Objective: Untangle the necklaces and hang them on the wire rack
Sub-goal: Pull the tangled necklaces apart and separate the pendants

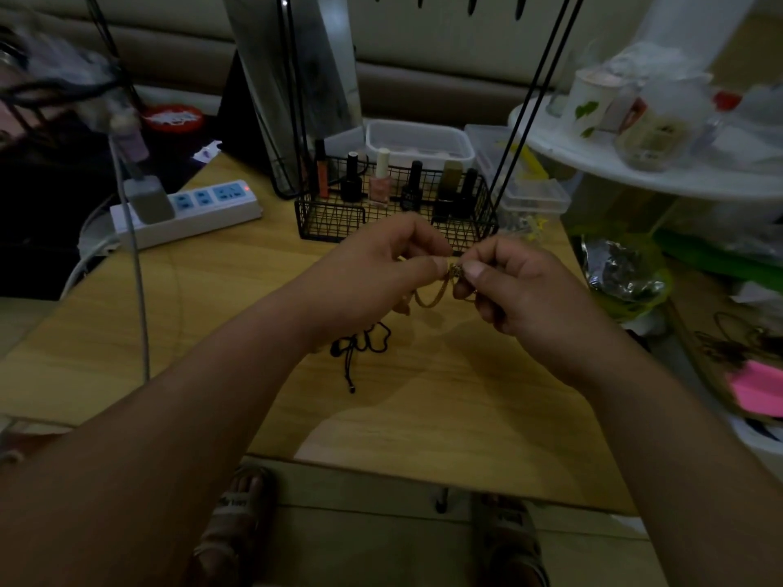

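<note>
pinch of left hand [381, 264] and right hand [521, 286] on thin, perhaps gold necklace [428, 300] above wooden table [423, 400]

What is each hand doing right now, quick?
Left hand: closed, pinching the gold chain necklace between thumb and fingertips.
Right hand: closed, pinching the same necklace close beside the left grip.

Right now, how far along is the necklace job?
Early. Done: nothing seems hung; no necklace shows on the rack, though its top is cut off from view. In hand: the left hand and right hand pinch a gold chain above the table. Left: hang that chain, then the black cord lying on the table.
</note>
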Motion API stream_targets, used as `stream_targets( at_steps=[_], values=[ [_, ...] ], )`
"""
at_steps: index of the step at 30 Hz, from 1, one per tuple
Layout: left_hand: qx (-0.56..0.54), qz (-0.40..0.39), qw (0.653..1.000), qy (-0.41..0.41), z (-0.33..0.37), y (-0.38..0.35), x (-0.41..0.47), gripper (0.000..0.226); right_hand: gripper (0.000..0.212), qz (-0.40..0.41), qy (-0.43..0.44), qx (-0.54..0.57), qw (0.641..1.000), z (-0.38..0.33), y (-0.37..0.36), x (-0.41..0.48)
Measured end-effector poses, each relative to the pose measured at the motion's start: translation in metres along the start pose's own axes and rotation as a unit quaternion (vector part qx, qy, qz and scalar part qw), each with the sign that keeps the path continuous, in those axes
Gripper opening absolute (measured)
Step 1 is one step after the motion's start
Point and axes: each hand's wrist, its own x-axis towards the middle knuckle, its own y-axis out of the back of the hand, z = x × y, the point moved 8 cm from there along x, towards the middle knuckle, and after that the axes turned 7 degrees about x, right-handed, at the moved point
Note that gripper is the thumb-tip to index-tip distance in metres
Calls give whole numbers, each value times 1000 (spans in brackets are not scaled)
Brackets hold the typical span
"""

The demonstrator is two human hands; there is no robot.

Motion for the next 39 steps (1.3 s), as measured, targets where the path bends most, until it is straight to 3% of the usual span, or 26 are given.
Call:
stream_targets(
  at_steps=[6,15,21,30,39],
  values=[
    [31,-23,999,1,0,-4,-2,6,13,7,6,-19,1000,-1,0,0],
    [-37,-15,999,10,-1,-2,-2,6,16,4,-20,12,1000,0,-4,-1],
    [-47,-9,999,19,-1,0,-3,6,6,2,43,-54,998,-10,-3,-4],
    [-65,-59,995,50,-4,-12,-5,14,8,22,37,15,999,-10,0,0],
    [-73,-50,994,62,-9,-1,-12,15,21,29,-7,44,999,-4,-4,3]
  ],
)
